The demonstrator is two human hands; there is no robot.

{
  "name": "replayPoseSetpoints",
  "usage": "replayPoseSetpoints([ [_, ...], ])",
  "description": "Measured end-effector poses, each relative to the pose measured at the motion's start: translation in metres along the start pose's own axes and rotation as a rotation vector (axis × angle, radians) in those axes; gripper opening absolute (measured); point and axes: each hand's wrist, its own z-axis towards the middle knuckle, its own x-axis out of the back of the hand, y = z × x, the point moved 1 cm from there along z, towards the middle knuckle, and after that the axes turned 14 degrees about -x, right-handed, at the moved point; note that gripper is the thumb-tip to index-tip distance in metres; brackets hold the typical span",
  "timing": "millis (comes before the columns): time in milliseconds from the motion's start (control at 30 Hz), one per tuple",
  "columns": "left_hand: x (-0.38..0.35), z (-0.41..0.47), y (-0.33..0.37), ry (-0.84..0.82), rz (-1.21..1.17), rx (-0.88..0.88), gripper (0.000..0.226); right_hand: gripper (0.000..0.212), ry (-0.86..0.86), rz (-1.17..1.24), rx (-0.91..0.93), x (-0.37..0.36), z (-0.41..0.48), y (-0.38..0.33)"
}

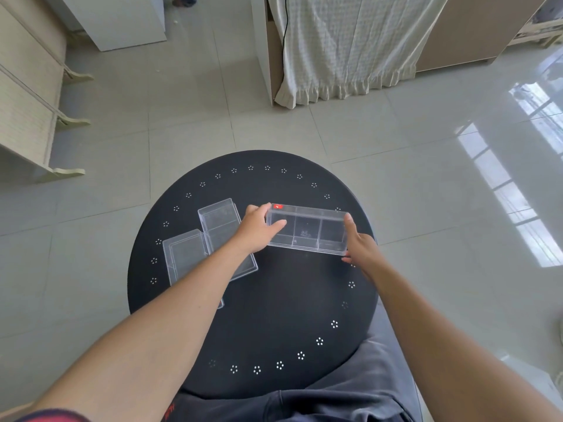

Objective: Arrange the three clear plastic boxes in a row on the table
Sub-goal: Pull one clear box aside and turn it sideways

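A long clear plastic box (307, 229) with inner dividers and a small red sticker lies at the right of the round black table (274, 315). My left hand (259, 228) grips its left end and my right hand (359, 248) holds its right end. Two more clear boxes sit on the left of the table: one (219, 220) runs away from me, the other (184, 257) lies nearer the left edge. They touch each other, and my left forearm covers their near parts.
The table's rim carries a ring of small white dot marks. Beyond it is a glossy tiled floor, with light wooden furniture (27, 95) at the left and a curtain-draped cabinet (350, 47) at the back. My dark shorts (350, 391) show at the bottom.
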Motion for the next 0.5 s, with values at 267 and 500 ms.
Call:
replayPoseSetpoints([
  [267, -0.005, 0.004, 0.004, -0.001, -0.023, 0.072, 0.086, 0.091, 0.077, -0.079, 0.106, 0.000, 0.013, 0.007],
  [500, -0.013, -0.012, 0.002, -0.039, -0.082, 0.146, 0.084, 0.065, 0.109, -0.184, 0.175, -0.005, 0.010, 0.006],
])
